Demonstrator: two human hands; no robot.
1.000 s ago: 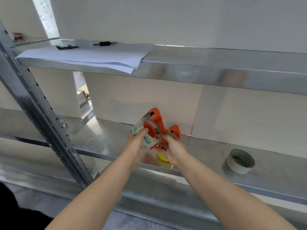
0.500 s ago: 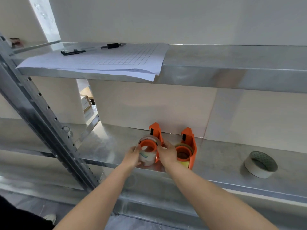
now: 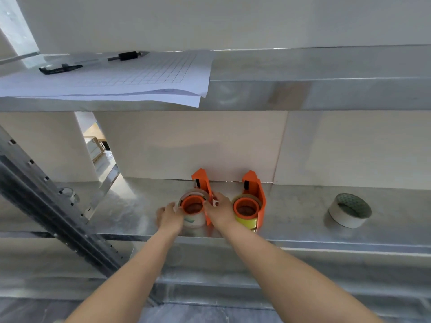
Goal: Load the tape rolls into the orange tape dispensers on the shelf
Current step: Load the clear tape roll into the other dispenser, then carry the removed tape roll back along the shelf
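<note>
Two orange tape dispensers stand side by side on the lower metal shelf [image 3: 303, 229]. The left dispenser [image 3: 202, 186] carries a clear tape roll [image 3: 195, 221] on its orange hub. My left hand [image 3: 169, 217] cups that roll from the left, and my right hand [image 3: 218, 212] grips the dispenser's right side. Just right of my hands, the right dispenser [image 3: 254, 190] holds a yellow tape roll [image 3: 246, 221]. A loose white tape roll [image 3: 349, 210] lies flat on the shelf further right.
The upper shelf [image 3: 303, 89] overhangs the work area and bears gridded paper sheets [image 3: 116, 82], a black clip and a pen. A perforated steel upright [image 3: 46, 201] slants down at the left. A wall panel backs the lower shelf.
The left dispenser with the clear roll came down from mid-air and now stands on the shelf next to the yellow-roll dispenser. Both hands stayed on it.
</note>
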